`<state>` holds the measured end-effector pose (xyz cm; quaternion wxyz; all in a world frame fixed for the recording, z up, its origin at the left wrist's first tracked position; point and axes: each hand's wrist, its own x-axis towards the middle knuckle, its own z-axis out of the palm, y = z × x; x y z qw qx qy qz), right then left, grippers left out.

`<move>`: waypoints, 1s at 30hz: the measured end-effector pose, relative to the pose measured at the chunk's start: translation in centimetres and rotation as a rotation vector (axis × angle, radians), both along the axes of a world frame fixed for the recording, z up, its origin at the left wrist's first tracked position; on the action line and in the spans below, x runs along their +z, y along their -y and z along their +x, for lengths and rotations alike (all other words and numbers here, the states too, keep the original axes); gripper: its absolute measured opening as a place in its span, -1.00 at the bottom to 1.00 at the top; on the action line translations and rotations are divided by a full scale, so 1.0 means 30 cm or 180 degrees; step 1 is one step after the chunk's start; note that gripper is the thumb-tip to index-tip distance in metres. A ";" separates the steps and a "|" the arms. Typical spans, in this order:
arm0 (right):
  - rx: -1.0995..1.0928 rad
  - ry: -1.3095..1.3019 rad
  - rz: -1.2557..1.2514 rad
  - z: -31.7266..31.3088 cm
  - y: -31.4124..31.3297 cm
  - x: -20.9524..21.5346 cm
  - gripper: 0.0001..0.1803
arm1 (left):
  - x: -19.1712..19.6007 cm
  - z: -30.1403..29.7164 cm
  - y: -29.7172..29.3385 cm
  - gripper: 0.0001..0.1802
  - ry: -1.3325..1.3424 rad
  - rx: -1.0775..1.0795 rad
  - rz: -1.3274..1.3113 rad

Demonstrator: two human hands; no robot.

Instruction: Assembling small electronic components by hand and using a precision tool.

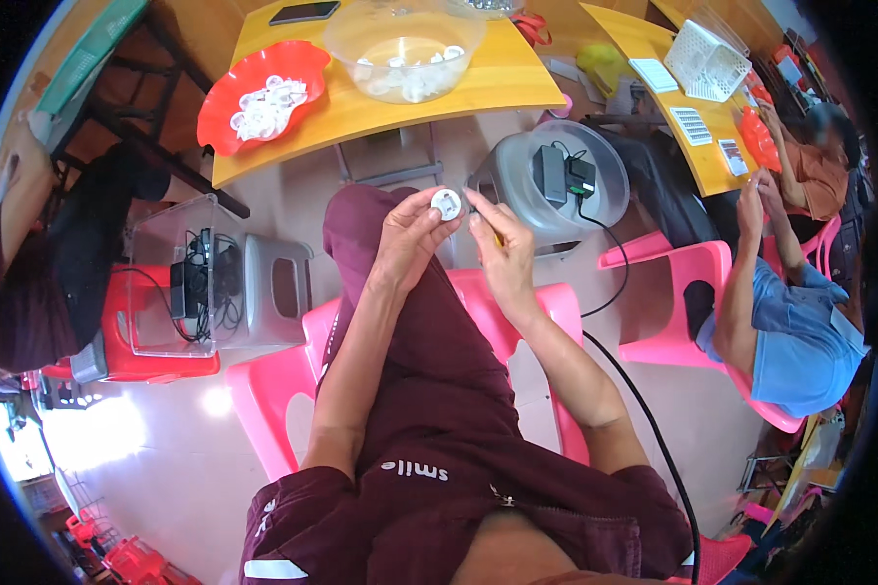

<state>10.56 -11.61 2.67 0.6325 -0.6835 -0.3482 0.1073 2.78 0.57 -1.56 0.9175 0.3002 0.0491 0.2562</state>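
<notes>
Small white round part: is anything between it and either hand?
Nothing visible. The left hand holds the small white round part at its fingertips, and the right hand reaches its fingers right beside it, above the lap.

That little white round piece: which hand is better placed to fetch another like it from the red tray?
Probably the right. The left hand pinches the small white round part, while the right hand only touches its edge. Yet the red tray lies toward the left.

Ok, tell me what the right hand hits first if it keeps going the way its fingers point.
Probably the small white round part held by the left hand; the right hand points up-left at it, almost touching.
</notes>
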 end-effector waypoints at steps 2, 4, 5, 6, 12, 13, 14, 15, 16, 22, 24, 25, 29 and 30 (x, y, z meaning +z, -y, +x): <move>0.0039 0.0303 -0.0177 -0.008 0.002 0.003 -0.66 | 0.001 0.006 -0.020 -0.70 0.0015 0.0054 0.0019; -0.0021 0.0777 -0.0122 -0.013 -0.001 0.004 -0.69 | -0.004 0.010 -0.038 -0.65 0.0020 0.0071 0.0235; -0.0003 0.0784 -0.0125 -0.015 -0.002 0.010 -0.69 | -0.009 0.010 -0.041 -0.65 0.0026 0.0090 0.0230; -0.0011 0.0738 -0.0187 -0.020 0.001 0.018 -0.69 | -0.013 0.009 -0.037 -0.65 0.0041 0.0079 0.0202; -0.0013 0.0757 -0.0230 -0.021 -0.007 0.002 -0.68 | -0.023 0.001 -0.034 -0.67 0.0047 0.0151 0.0151; -0.0044 0.0741 -0.0264 -0.021 -0.009 0.002 -0.67 | -0.021 -0.001 -0.035 -0.67 0.0059 0.0154 0.0151; -0.0035 0.0739 -0.0271 -0.020 -0.010 0.004 -0.67 | -0.018 -0.002 -0.035 -0.67 0.0056 0.0162 0.0144; 0.0007 0.0790 -0.0317 -0.018 -0.008 0.007 -0.67 | -0.009 -0.002 -0.032 -0.68 0.0001 0.0195 0.0091; 0.0048 0.0841 -0.0362 -0.016 -0.007 0.008 -0.67 | -0.004 -0.001 -0.030 -0.69 -0.0053 0.0228 0.0040; 0.0008 0.0856 -0.0222 -0.024 -0.012 0.009 -0.67 | -0.018 -0.003 -0.033 -0.66 -0.0051 0.0251 0.0145; 0.0008 0.0830 -0.0297 -0.023 -0.007 0.008 -0.67 | -0.022 -0.003 -0.030 -0.66 -0.0103 0.0275 0.0199; 0.0012 0.0797 -0.0385 -0.023 -0.005 0.007 -0.67 | -0.021 -0.003 -0.029 -0.66 -0.0163 0.0302 0.0240; 0.0058 0.0815 -0.0307 -0.033 -0.002 0.019 -0.67 | -0.025 -0.017 -0.027 -0.67 -0.0125 0.0266 0.0234; 0.0087 0.0820 -0.0316 -0.033 0.000 0.021 -0.66 | -0.024 -0.019 -0.027 -0.68 -0.0131 0.0280 0.0237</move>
